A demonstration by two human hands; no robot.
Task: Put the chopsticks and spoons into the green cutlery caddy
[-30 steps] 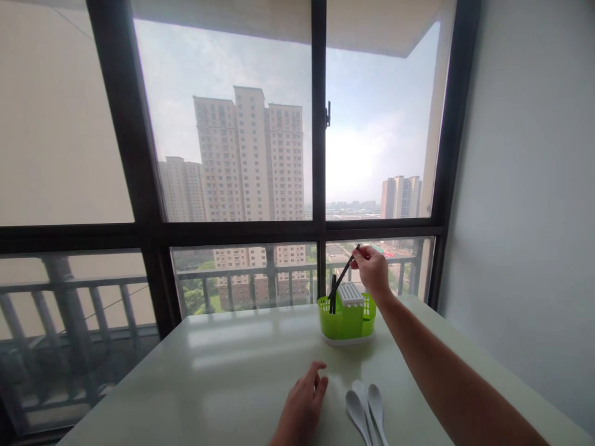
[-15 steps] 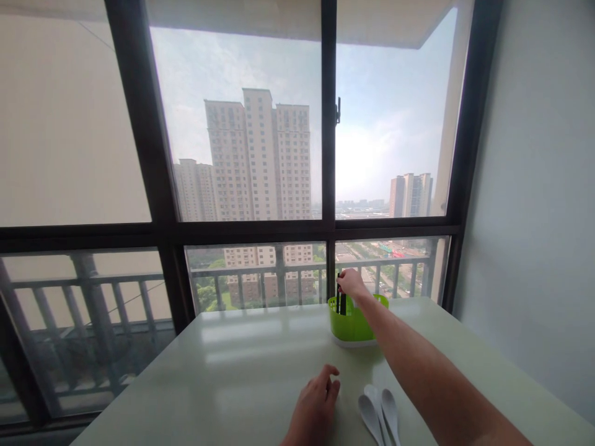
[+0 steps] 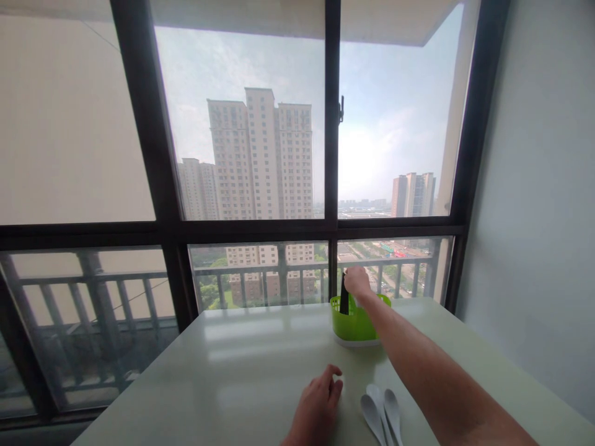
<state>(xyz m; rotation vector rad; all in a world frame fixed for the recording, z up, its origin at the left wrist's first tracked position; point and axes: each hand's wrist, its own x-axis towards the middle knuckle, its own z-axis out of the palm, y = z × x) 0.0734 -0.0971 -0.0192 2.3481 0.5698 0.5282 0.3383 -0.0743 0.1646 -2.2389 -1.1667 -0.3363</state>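
Note:
At the far side of the table, my right hand is closed at the upper ends of black chopsticks, which stand upright in a green basket with a pale base. The fingertips are partly hidden behind the hand, and my forearm covers the basket's right side. My left hand rests on the near part of the table, empty, its fingers loosely bent and the thumb apart from the index finger. To its right lie three white spoons, bowls pointing away from me, their handles cut off by the lower picture edge.
The pale, glossy table ends close to a dark-framed window. Outside it is a railing. A plain wall stands on the right. The basket sits near the table's far edge.
The black chopsticks stood slightly apart and now stand together at the basket's left side. My right hand has shifted slightly right. My left hand and the spoons have stayed put.

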